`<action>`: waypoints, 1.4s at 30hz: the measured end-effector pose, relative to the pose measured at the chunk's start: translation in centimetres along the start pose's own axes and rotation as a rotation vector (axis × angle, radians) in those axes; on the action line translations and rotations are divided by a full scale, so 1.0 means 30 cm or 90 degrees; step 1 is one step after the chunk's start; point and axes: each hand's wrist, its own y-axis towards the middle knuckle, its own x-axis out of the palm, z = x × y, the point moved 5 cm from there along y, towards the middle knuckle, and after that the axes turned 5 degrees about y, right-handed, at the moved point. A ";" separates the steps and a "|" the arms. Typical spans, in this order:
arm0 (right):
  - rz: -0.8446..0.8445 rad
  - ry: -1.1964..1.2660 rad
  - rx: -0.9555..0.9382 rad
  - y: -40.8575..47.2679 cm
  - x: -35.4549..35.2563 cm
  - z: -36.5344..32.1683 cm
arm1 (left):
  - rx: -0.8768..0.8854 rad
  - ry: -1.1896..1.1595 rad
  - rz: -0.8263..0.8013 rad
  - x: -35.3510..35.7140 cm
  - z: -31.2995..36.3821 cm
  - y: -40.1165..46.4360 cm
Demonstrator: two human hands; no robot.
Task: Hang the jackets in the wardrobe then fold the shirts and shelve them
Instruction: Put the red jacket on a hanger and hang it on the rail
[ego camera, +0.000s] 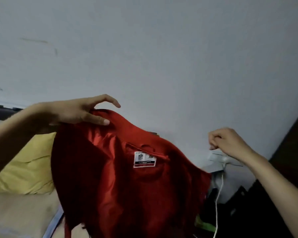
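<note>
The person is holding up a red jacket (127, 177), its shiny lining and white neck label (144, 159) facing the camera, and this garment is serving as the landmark for everything else. The left hand (79, 112) is gripping the jacket at its upper left shoulder, thumb pressing on the fabric while the index finger is arching loosely above it. The right hand (229, 143) is hovering to the right of the jacket, apart from the cloth, with fingers curled in as if pinching something; whether anything thin is between them I cannot tell. Behind the jacket on its left a yellow pillow (27, 162) is lying on a bed (15, 213); to its right a white cable (219, 198) is hanging from a wall socket (218, 157), just beside dark furniture (291, 152). No hanger and no wardrobe rail are showing, and no shirts either. Judging from this, the task is sitting in its first stage: this jacket is not yet hung, and folding and shelving appear to be entirely ahead.
</note>
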 end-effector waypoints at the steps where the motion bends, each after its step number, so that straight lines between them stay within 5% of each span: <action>1: 0.060 0.019 0.035 -0.031 -0.077 0.051 | 0.033 0.011 0.006 -0.015 0.016 0.022; 4: 0.123 0.041 0.109 -0.132 -0.151 0.082 | 0.111 0.044 -0.009 -0.006 0.077 0.093; 10: -0.122 0.182 0.059 -0.258 0.323 -0.142 | 0.226 0.112 -0.125 0.242 0.319 0.217; 13: -0.143 0.208 0.035 -0.231 0.466 -0.179 | 0.271 0.141 -0.209 0.344 0.452 0.229; 18: -0.168 0.354 0.185 -0.305 0.522 -0.058 | 0.325 0.172 -0.199 0.357 0.586 0.279; 29: 0.108 0.482 0.232 -0.443 -0.083 0.266 | 0.345 0.308 -0.216 0.458 0.624 0.592; 32: 0.117 0.433 0.177 -0.465 -0.255 0.297 | 0.349 0.307 -0.229 0.517 0.696 0.678; 42: 0.421 0.157 0.104 -0.577 -0.745 0.412 | 0.531 0.262 -0.134 0.748 1.032 0.978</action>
